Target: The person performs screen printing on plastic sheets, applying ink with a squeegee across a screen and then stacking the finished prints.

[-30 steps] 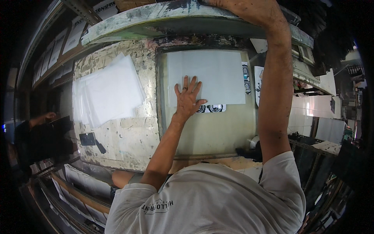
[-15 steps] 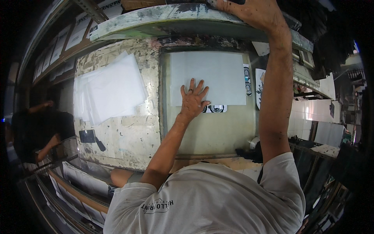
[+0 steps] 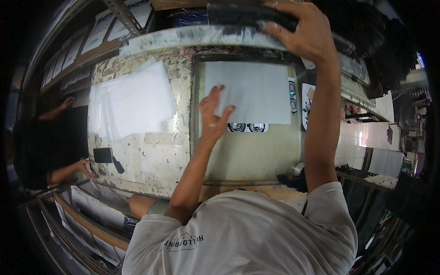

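Note:
A pale translucent sheet (image 3: pixel 256 91) lies on the greenish board (image 3: pixel 252 158) in front of me. Over the sheet's left edge, my left hand (image 3: pixel 214 114) is slightly blurred, fingers apart and holding nothing. Dark round printed designs on white strips (image 3: pixel 248 127) show along the sheet's near edge, and more (image 3: pixel 292 95) at its right. At the far side, my right hand (image 3: pixel 305 32) grips the right part of a long dark flat bar (image 3: pixel 238 14), thumb below and fingers above. Just nearer than that bar runs a paint-smeared frame edge (image 3: pixel 183 37).
A stack of translucent sheets (image 3: pixel 135 103) rests on the stained tabletop (image 3: pixel 151 160) at left, near a dark phone-like rectangle (image 3: pixel 102 155). Another person's hand (image 3: pixel 85 168) is at far left. Racks (image 3: pixel 87 211) stand at lower left. Dark cloth (image 3: pixel 293 182) lies right of the board.
My left hand has shifted left and lifted from lying flat on the sheet. My right hand has moved from the painted frame edge to the dark bar. The frame edge sits lower in view.

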Action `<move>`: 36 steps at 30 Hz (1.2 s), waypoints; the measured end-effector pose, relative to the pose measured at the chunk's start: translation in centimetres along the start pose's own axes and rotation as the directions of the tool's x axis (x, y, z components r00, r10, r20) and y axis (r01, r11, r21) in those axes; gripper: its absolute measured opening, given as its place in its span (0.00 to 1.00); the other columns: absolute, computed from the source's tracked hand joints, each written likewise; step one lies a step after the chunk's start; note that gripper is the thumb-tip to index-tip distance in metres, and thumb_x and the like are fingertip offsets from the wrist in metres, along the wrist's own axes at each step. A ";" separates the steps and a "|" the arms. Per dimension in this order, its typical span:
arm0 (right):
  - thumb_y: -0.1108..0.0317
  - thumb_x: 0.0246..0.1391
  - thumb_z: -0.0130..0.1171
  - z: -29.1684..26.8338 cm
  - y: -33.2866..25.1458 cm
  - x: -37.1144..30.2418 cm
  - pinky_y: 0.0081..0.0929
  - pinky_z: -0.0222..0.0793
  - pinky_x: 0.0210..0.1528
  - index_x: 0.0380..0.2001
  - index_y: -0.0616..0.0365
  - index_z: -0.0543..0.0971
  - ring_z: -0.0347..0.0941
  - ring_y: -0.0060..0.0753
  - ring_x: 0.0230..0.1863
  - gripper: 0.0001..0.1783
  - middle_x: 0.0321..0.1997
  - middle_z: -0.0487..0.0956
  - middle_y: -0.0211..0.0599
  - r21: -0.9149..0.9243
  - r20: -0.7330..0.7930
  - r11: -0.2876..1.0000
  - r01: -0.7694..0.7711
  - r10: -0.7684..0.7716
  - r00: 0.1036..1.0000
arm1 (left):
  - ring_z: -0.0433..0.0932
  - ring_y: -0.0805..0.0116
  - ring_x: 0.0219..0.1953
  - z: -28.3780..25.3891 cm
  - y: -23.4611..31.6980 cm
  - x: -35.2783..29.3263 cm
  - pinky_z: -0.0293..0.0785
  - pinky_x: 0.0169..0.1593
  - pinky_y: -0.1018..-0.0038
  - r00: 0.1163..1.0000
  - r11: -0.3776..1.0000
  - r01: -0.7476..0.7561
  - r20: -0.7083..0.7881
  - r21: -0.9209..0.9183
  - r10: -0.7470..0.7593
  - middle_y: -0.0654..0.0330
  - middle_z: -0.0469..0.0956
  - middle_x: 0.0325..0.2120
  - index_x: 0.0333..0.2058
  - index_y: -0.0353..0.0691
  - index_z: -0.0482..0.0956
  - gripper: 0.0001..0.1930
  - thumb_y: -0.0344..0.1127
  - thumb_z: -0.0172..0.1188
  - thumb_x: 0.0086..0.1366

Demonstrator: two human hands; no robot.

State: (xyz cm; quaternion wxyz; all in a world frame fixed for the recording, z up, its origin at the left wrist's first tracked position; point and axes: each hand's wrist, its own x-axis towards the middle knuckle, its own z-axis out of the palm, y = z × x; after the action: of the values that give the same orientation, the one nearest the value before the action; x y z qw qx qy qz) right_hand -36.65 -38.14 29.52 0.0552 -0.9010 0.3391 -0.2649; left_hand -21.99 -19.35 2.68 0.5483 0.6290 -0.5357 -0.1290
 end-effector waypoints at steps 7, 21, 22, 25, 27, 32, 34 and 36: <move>0.57 0.39 0.74 5.1 -1.6 -10.6 0.39 0.73 0.35 0.49 0.45 0.85 0.80 0.45 0.32 0.29 0.33 0.82 0.42 0.007 -0.175 0.965 0.261 -0.256 0.951 | 0.71 0.58 0.59 -9.9 2.1 0.5 0.71 0.62 0.63 0.855 0.720 -0.121 -0.439 -0.684 -0.274 0.51 0.70 0.58 0.73 0.37 0.46 0.54 0.18 0.67 0.48; 0.66 0.46 0.71 17.8 -0.3 -21.9 0.50 0.55 0.61 0.64 0.41 0.74 0.72 0.50 0.56 0.38 0.53 0.78 0.47 0.083 0.542 0.991 -0.102 0.041 0.840 | 0.61 0.49 0.63 -10.0 -7.5 -13.9 0.63 0.65 0.56 0.925 0.914 0.303 -0.314 0.268 -0.215 0.49 0.65 0.61 0.60 0.33 0.70 0.54 0.43 0.85 0.31; 0.67 0.44 0.72 18.5 -0.1 -22.1 0.49 0.53 0.61 0.64 0.42 0.73 0.71 0.48 0.56 0.40 0.53 0.77 0.46 0.082 0.518 0.991 -0.105 0.048 0.854 | 0.58 0.47 0.64 -10.1 -7.7 -14.1 0.62 0.65 0.54 0.924 0.894 0.331 -0.297 0.301 -0.242 0.48 0.64 0.61 0.60 0.33 0.70 0.56 0.48 0.85 0.30; 0.71 0.37 0.72 20.6 0.8 -21.2 0.48 0.50 0.61 0.62 0.46 0.74 0.65 0.42 0.57 0.43 0.50 0.73 0.40 0.062 0.464 0.989 -0.136 0.092 0.881 | 0.58 0.46 0.62 -10.1 -7.6 -14.3 0.62 0.63 0.51 0.927 0.874 0.327 -0.303 0.359 -0.222 0.48 0.63 0.61 0.58 0.34 0.72 0.53 0.54 0.83 0.31; 0.71 0.36 0.72 22.1 2.5 -18.9 0.48 0.50 0.61 0.62 0.46 0.74 0.65 0.42 0.57 0.44 0.52 0.74 0.41 0.031 0.388 0.995 -0.099 0.079 0.918 | 0.58 0.45 0.62 -10.2 -7.5 -14.2 0.62 0.63 0.50 0.929 0.873 0.323 -0.301 0.366 -0.217 0.47 0.62 0.62 0.58 0.34 0.72 0.54 0.56 0.82 0.32; 0.71 0.34 0.68 26.3 8.0 -10.1 0.47 0.51 0.59 0.62 0.46 0.75 0.66 0.44 0.55 0.44 0.50 0.74 0.42 0.017 0.167 1.000 -0.002 -0.001 0.986 | 0.57 0.47 0.65 -10.2 -7.3 -14.3 0.61 0.65 0.53 0.911 0.889 0.357 -0.315 0.285 -0.266 0.47 0.58 0.65 0.60 0.37 0.72 0.53 0.54 0.83 0.34; 0.69 0.35 0.68 27.8 9.9 -6.9 0.47 0.50 0.59 0.62 0.47 0.75 0.66 0.44 0.56 0.42 0.52 0.75 0.43 0.025 0.205 0.999 -0.030 0.024 0.979 | 0.57 0.47 0.65 -10.2 -7.1 -14.3 0.61 0.65 0.53 0.908 0.890 0.361 -0.321 0.277 -0.268 0.47 0.57 0.65 0.61 0.37 0.71 0.53 0.55 0.82 0.36; 0.69 0.37 0.68 29.0 11.2 -4.3 0.47 0.50 0.59 0.62 0.48 0.75 0.66 0.44 0.57 0.41 0.51 0.75 0.43 -0.010 0.123 0.999 0.032 -0.030 0.992 | 0.57 0.46 0.65 -10.3 -7.0 -14.2 0.61 0.65 0.53 0.912 0.891 0.356 -0.311 0.282 -0.266 0.46 0.57 0.64 0.62 0.38 0.70 0.54 0.55 0.82 0.35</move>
State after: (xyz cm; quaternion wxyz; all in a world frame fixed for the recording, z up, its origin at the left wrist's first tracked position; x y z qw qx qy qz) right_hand -30.92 -46.28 -0.28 0.0666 -0.9210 0.3227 -0.2077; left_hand -16.13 -3.29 -5.41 0.4727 0.8020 -0.3631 -0.0385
